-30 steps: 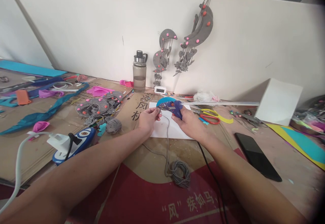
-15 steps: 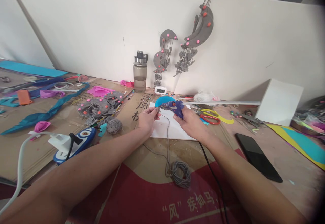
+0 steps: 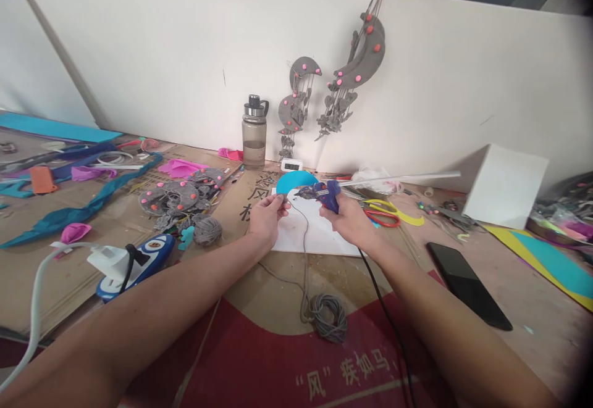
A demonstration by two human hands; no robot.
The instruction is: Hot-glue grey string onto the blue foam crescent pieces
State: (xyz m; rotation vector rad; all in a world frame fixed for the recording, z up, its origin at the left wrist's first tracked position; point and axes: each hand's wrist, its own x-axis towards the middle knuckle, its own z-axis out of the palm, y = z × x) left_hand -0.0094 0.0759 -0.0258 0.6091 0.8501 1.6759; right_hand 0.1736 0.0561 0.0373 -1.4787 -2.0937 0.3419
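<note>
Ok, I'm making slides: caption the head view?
Right hand grips a glue gun; left hand holds grey cord near paper.

Seeing a partly filled water bottle [image 3: 254,139] upright near the white wall [image 3: 162,56], beside a small digital clock [image 3: 291,165]. Noticing a black phone [image 3: 467,284] lying flat on the table [image 3: 537,300] at right, with a white board [image 3: 507,186] standing beyond it. Spotting a crumpled pink scrap [image 3: 180,168] on the left.

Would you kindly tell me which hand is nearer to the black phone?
Right. The right hand, holding the glue gun, is beyond the black phone and to its left; the left hand is farther left, near the white sheet's left edge.
</note>
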